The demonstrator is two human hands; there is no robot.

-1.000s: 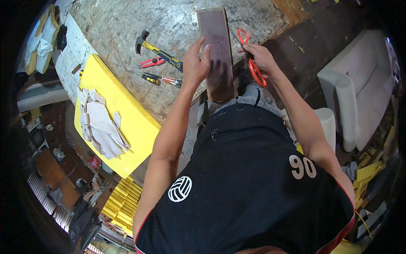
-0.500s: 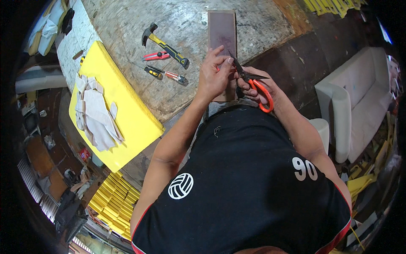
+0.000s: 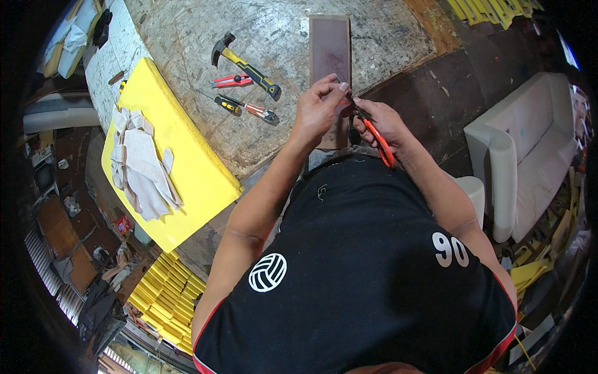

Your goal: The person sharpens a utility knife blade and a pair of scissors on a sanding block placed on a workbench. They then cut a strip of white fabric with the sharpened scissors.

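Just in front of your waist, above the near part of a long, narrow, purplish-brown rectangular board, your hands meet over orange-handled, dark-bladed metal scissors. Your right hand is curled tight round them on the handle side. Your left hand has thumb and fingers drawn together by the blades; whether they pinch the metal is hidden, so I cannot tell. The board lies lengthwise away from you on the scuffed, grey-brown worktable, its far part bare. The step in hand looks like setting or adjusting the scissors between both hands. The next move, I judge, calls for a firm right grip and your left fingertips kept off the cutting edges.
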